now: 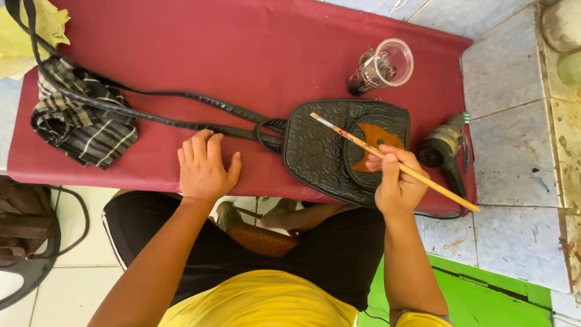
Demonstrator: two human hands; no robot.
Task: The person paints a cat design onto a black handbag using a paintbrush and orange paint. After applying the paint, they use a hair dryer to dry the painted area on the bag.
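Head view: our right hand (396, 181) pinches a thin wooden paintbrush (393, 163), bristles up-left over the black embossed leather bag (327, 151), hand resting on its brown flap patch (375, 142). Our left hand (204, 168) lies flat, fingers spread, holding nothing, on the maroon cloth (242, 48) just below the bag's strap (181, 109). Clear plastic cup (384, 65) lies tipped above the bag, dark residue inside; contents unclear. Heat gun (445, 151) sits right of the bag.
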